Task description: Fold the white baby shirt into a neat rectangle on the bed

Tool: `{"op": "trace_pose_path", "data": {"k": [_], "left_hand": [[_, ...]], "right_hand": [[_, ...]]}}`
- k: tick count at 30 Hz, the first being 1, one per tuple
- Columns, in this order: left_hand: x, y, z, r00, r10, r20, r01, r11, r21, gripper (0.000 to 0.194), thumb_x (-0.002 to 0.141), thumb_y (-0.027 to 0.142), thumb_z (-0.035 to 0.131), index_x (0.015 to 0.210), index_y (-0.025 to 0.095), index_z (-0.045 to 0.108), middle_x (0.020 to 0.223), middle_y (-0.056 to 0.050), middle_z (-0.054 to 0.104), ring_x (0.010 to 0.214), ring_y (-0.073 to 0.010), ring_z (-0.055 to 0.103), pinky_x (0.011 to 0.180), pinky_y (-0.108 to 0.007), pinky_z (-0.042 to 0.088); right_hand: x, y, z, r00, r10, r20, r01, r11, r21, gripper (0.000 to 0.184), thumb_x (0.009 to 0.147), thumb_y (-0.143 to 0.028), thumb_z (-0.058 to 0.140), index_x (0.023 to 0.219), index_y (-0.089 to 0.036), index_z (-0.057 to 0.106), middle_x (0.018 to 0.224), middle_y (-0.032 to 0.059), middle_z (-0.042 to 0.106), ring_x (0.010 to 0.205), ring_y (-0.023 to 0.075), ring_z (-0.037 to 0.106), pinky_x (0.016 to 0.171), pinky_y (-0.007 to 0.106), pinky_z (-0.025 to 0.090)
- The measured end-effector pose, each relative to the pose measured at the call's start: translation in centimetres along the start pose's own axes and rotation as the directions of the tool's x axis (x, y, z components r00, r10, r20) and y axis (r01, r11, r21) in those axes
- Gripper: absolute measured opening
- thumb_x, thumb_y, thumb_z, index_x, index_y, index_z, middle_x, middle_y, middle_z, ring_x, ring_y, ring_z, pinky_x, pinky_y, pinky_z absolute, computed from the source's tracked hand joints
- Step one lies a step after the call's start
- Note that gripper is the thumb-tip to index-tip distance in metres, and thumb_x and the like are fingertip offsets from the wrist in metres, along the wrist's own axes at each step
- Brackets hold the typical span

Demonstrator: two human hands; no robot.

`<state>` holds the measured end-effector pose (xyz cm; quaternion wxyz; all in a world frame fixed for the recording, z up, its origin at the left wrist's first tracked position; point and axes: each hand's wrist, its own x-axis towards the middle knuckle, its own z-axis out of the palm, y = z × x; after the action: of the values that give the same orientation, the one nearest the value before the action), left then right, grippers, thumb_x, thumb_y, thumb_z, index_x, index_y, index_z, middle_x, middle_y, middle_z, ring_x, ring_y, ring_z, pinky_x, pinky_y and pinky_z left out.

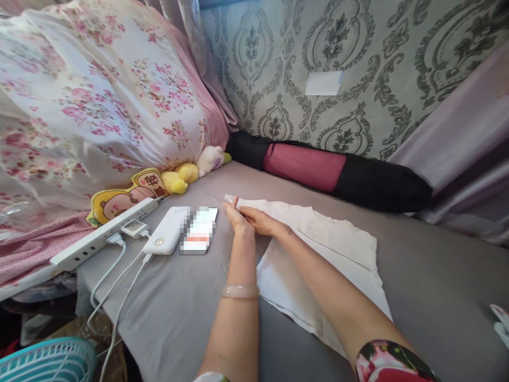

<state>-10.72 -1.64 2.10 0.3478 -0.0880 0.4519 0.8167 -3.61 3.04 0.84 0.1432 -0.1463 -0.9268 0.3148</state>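
A white cloth garment (326, 260) lies spread on the grey bed sheet, with a fold line across it and a wavy upper edge. At its far left end, my left hand (239, 218) is closed, with a small bit of white cloth showing above its fingertips. Right up against it, my right hand (260, 220) is closed on the garment's upper left edge. The two hands touch, and the cloth between their fingers is mostly hidden. A pale bangle (240, 291) circles my left wrist.
Left of my hands lie a phone (199, 231), a white power bank (167, 231) and a power strip (107, 233) with cables. Plush toys (178, 178) sit by a floral cover (99, 95). A black-and-red long roll (306, 164) rests along the wall. A blue basket (47, 358) stands lower left.
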Motion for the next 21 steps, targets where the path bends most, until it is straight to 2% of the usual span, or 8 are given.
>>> {"op": "trace_pose_path", "data": {"k": [2,5,7,10,12,14,18,21], "left_hand": [[0.1,0.1,0.1,1.000,-0.015,0.014,0.015,1.000,0.018,0.056,0.097,0.053,0.026,0.115,0.018,0.065,0.122,-0.009,0.060,0.124,-0.0224,0.053,0.103,-0.032,0.044],[0.1,0.1,0.3,1.000,-0.012,0.011,0.012,1.000,0.014,0.049,0.098,0.049,0.029,0.115,0.017,0.063,0.123,-0.009,0.060,0.125,-0.0205,0.054,0.102,-0.030,0.044],[0.1,0.1,0.3,1.000,-0.012,-0.010,0.012,1.000,0.005,0.043,0.097,0.047,0.034,0.113,0.018,0.061,0.124,-0.009,0.061,0.124,-0.0202,0.054,0.100,-0.030,0.046],[0.2,0.0,0.4,0.998,-0.012,-0.058,0.012,1.000,-0.008,0.038,0.095,0.046,0.040,0.110,0.018,0.060,0.124,-0.008,0.061,0.125,-0.0201,0.054,0.100,-0.029,0.046],[0.2,0.0,0.5,0.998,-0.017,-0.066,0.014,0.999,-0.046,0.036,0.095,0.045,0.040,0.110,0.018,0.060,0.122,-0.008,0.061,0.124,-0.0196,0.055,0.099,-0.028,0.046],[0.2,0.1,0.6,0.999,-0.012,-0.034,0.009,0.994,-0.105,0.036,0.095,0.044,0.038,0.108,0.018,0.060,0.122,-0.008,0.062,0.122,-0.0188,0.056,0.097,-0.027,0.047],[-0.1,0.5,0.8,0.995,0.031,0.098,-0.011,0.979,-0.202,0.041,0.096,0.047,0.034,0.102,0.018,0.061,0.122,-0.009,0.062,0.117,-0.0191,0.060,0.091,-0.027,0.049],[-0.5,0.6,0.9,0.975,0.079,0.208,-0.031,0.974,-0.224,0.045,0.095,0.051,0.033,0.101,0.018,0.063,0.120,-0.010,0.064,0.115,-0.0194,0.061,0.088,-0.027,0.050]], "right_hand": [[-0.8,0.2,-0.5,1.000,-0.015,0.004,0.014,0.998,0.065,0.037,0.090,-0.015,0.046,0.120,-0.022,0.065,0.130,0.0017,0.061,0.119,0.0182,0.056,0.105,0.032,0.040],[-2.2,1.0,-2.1,0.979,0.155,-0.134,-0.154,0.988,0.017,0.035,0.090,-0.013,0.045,0.117,-0.019,0.067,0.129,0.0045,0.063,0.122,0.0173,0.055,0.107,0.030,0.038],[-3.4,1.8,-3.3,0.915,0.312,-0.255,-0.340,0.938,-0.072,0.036,0.093,-0.013,0.042,0.120,-0.017,0.065,0.126,0.0074,0.064,0.121,0.0178,0.055,0.105,0.029,0.039],[-5.3,2.9,-4.5,0.802,0.492,-0.339,-0.576,0.786,-0.224,0.034,0.097,-0.017,0.039,0.119,-0.015,0.065,0.122,0.0118,0.064,0.117,0.0207,0.056,0.101,0.029,0.039],[-6.3,3.2,-4.8,0.766,0.546,-0.339,-0.639,0.702,-0.313,0.031,0.097,-0.020,0.041,0.113,-0.015,0.066,0.118,0.0133,0.062,0.116,0.0221,0.055,0.100,0.029,0.038],[-6.9,3.2,-4.7,0.754,0.573,-0.320,-0.656,0.656,-0.373,0.028,0.096,-0.026,0.044,0.113,-0.017,0.066,0.120,0.0135,0.058,0.118,0.0240,0.051,0.100,0.031,0.037],[-6.8,2.9,-4.6,0.735,0.629,-0.252,-0.672,0.627,-0.395,0.038,0.096,-0.037,0.042,0.126,-0.020,0.058,0.126,0.0135,0.049,0.122,0.0279,0.045,0.102,0.037,0.035],[-6.4,2.7,-4.8,0.709,0.677,-0.198,-0.692,0.611,-0.385,0.047,0.096,-0.041,0.040,0.137,-0.021,0.049,0.131,0.0149,0.044,0.125,0.0299,0.042,0.103,0.041,0.033]]}}
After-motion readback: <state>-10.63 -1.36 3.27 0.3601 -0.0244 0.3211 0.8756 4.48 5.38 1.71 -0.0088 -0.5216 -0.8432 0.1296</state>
